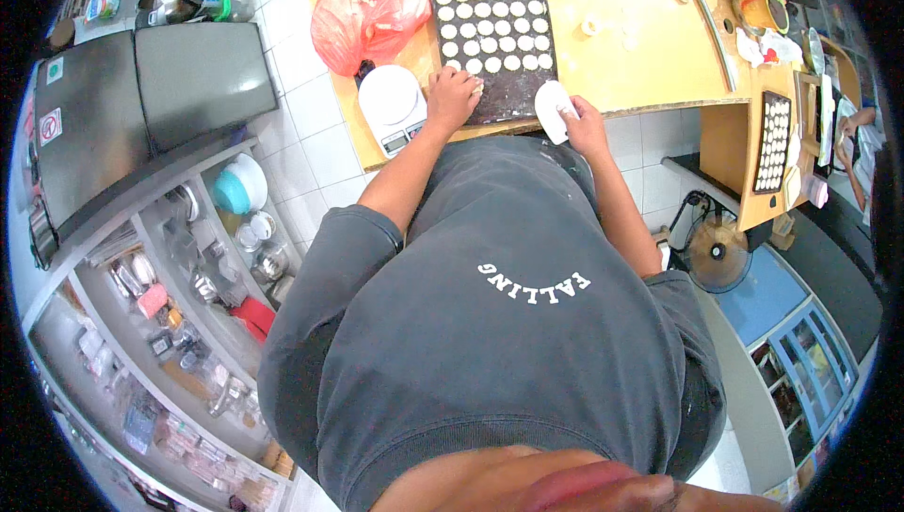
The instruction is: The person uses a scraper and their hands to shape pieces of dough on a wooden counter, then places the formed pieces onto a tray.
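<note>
A dark baking tray (513, 103) lies on the wooden table, with rows of pale, flat dough rounds (494, 9) over its far part. My left hand (453, 98) is over the tray's near left side, its fingers curled together. Something small and pale shows at the fingertips, too small to name. In my right hand (588, 128) is a white, rounded plastic dough scraper (552, 109), gripped between thumb and fingers beside the tray's near right corner. A white kitchen scale (391, 103) stands just left of my left hand.
A red plastic bag (363, 13) sits behind the scale. On the right are a metal bar (711, 32), a second filled tray (773, 140), and a standing fan (718, 250). Another person's arm (855, 164) shows at the far right. Crowded shelves (179, 324) stand at left.
</note>
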`<control>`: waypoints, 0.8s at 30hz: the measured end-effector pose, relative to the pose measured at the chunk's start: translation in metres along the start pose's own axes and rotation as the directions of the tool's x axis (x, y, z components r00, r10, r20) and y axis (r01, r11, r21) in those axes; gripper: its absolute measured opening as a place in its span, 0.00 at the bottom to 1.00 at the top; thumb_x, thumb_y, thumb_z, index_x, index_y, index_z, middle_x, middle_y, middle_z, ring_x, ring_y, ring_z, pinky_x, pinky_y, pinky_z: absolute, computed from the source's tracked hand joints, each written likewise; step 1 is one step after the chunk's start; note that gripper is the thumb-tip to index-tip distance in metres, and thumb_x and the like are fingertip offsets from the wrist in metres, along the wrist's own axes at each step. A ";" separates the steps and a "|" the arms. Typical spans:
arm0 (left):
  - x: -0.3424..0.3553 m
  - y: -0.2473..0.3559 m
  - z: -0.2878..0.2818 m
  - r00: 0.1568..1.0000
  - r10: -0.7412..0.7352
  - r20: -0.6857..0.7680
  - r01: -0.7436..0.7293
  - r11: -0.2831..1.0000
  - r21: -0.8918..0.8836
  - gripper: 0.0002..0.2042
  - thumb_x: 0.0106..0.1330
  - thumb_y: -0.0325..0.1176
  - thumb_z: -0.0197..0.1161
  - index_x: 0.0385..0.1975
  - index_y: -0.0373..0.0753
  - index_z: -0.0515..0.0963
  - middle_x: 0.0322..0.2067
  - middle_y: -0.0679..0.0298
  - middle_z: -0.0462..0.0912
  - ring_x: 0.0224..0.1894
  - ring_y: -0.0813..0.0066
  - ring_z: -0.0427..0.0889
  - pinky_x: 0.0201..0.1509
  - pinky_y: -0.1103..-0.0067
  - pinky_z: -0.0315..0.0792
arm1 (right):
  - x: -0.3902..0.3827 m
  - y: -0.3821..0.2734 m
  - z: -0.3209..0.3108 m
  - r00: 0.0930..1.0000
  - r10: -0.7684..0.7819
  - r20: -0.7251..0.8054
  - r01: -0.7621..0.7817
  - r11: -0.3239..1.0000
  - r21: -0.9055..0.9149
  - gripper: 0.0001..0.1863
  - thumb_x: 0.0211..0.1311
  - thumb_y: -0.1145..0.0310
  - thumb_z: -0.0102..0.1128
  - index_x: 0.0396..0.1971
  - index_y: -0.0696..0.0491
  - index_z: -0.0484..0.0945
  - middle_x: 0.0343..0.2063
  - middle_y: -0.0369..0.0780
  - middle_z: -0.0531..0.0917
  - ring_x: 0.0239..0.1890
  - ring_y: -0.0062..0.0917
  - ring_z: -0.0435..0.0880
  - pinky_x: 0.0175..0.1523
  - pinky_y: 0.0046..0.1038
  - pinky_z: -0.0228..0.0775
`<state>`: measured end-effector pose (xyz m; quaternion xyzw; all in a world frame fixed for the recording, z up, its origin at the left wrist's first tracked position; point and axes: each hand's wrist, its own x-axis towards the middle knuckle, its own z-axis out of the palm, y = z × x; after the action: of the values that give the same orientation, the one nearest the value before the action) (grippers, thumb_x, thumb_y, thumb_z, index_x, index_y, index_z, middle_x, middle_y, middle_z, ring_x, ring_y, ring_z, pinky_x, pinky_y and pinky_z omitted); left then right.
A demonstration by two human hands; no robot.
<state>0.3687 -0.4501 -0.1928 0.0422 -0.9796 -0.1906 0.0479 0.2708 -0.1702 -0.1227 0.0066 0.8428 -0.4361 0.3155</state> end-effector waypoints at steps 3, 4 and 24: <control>0.005 0.003 -0.005 1.000 0.005 0.015 -0.005 1.000 -0.009 0.16 0.57 0.42 0.73 0.46 0.52 0.87 0.43 0.72 0.84 0.52 0.67 0.76 0.54 0.63 0.65 | 0.007 0.008 -0.005 1.000 0.006 0.007 -0.007 1.000 0.004 0.12 0.69 0.67 0.61 0.44 0.60 0.82 0.35 0.43 0.88 0.37 0.24 0.85 0.45 0.30 0.74; 0.006 0.006 -0.007 1.000 -0.015 0.015 0.015 1.000 -0.028 0.22 0.56 0.44 0.74 0.52 0.51 0.84 0.46 0.68 0.82 0.54 0.65 0.76 0.54 0.63 0.65 | 0.009 0.013 -0.007 1.000 -0.015 0.001 0.015 1.000 -0.009 0.12 0.69 0.67 0.61 0.43 0.60 0.82 0.34 0.43 0.88 0.36 0.24 0.84 0.44 0.30 0.74; 0.101 0.166 0.019 0.981 -0.044 0.188 0.099 0.950 -0.295 0.25 0.63 0.45 0.69 0.60 0.46 0.77 0.46 0.58 0.84 0.50 0.57 0.80 0.56 0.62 0.71 | 0.144 0.091 -0.204 0.978 0.178 -0.109 -0.138 0.943 0.302 0.18 0.70 0.77 0.54 0.58 0.61 0.69 0.48 0.47 0.81 0.43 0.32 0.86 0.34 0.32 0.88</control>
<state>0.2558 -0.3002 -0.1402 0.0526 -0.9369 -0.3432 -0.0412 0.0744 -0.0010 -0.1812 0.1503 0.7851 -0.5277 0.2873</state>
